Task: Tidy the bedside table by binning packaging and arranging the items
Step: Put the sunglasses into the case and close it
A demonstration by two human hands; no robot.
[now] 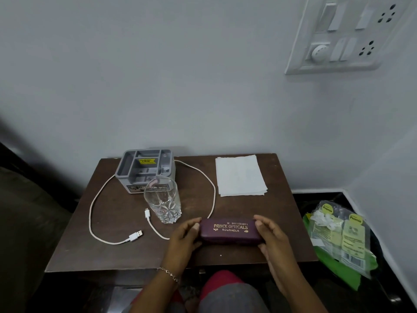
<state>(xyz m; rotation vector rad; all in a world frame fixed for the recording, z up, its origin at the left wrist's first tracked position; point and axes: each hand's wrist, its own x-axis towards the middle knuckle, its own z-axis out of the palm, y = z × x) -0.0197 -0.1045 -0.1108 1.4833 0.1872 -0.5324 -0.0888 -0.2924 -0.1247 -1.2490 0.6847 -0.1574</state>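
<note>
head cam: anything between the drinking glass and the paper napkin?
Only the white USB cable. In the head view it arcs across the bare wooden tabletop between the drinking glass and the paper napkin.

The light is dim and a bit grey. The wall (180, 75) is the brightest part, lit softly and evenly. A soft shadow lies across its lower left. The far left and the bottom corners go very dark. The glass (163, 199) has tiny shiny spots. The switch board (345, 35) at the top right looks bent, stretched and fuzzy. The gold words on the case (230, 232) are clear enough to read.
</note>
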